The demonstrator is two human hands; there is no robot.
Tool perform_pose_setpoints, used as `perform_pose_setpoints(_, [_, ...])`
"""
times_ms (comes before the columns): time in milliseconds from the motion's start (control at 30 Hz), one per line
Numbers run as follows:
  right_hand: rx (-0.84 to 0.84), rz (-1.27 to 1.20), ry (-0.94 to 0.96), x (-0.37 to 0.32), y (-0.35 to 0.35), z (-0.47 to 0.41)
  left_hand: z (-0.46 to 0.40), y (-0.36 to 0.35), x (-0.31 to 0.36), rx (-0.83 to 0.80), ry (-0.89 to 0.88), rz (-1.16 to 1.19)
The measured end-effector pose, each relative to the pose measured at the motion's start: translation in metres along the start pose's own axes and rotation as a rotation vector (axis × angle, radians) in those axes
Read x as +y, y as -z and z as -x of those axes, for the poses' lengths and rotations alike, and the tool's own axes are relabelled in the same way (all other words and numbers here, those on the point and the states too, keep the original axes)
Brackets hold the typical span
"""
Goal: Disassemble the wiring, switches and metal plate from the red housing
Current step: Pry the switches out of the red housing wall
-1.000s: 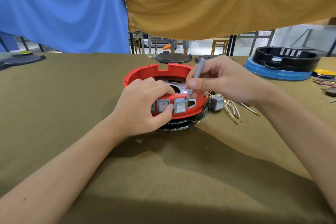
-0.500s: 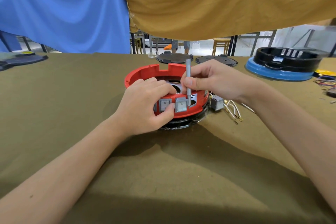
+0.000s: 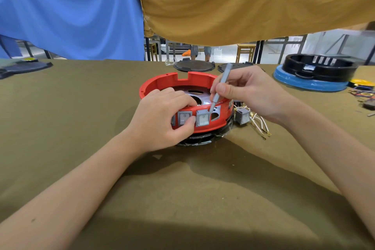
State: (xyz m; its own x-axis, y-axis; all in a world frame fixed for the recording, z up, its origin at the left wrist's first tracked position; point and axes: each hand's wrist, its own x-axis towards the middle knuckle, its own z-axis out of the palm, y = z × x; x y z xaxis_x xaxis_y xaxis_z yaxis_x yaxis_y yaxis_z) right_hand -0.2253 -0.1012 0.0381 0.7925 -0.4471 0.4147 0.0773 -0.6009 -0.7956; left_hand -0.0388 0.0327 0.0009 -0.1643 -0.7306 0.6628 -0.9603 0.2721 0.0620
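The round red housing (image 3: 162, 84) sits mid-table on a black base, with a perforated metal plate (image 3: 199, 96) inside. Two grey rocker switches show in its near wall: one (image 3: 184, 117) half under my fingers, another (image 3: 203, 119) sticking out at an angle. My left hand (image 3: 162, 119) grips the housing wall, its thumb against the tilted switch's left edge. My right hand (image 3: 249, 92) holds a thin grey tool (image 3: 220, 89) like a pen, tip at the top right corner of that switch. A loose grey switch (image 3: 242, 116) with white wires (image 3: 259, 125) lies right of the housing.
A black ring housing on a blue disc (image 3: 312, 83) stands at the far right, with tangled coloured wires (image 3: 363, 95) beside it. Two dark round lids (image 3: 193, 65) lie behind the red housing. A dark flat part (image 3: 22, 67) is at far left. Blue and tan cloths hang behind the table.
The grey tool tilted from upright to leaning right, its tip staying at the right edge of the tilted switch. My left hand kept its grip on the housing.
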Motion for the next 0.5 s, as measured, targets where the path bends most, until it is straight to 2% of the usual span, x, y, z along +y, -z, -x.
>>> perform_pose_setpoints(500, [-0.019, -0.017, -0.151, -0.003, -0.002, -0.009, -0.001, 0.0, 0.002, 0.003, -0.019, -0.013])
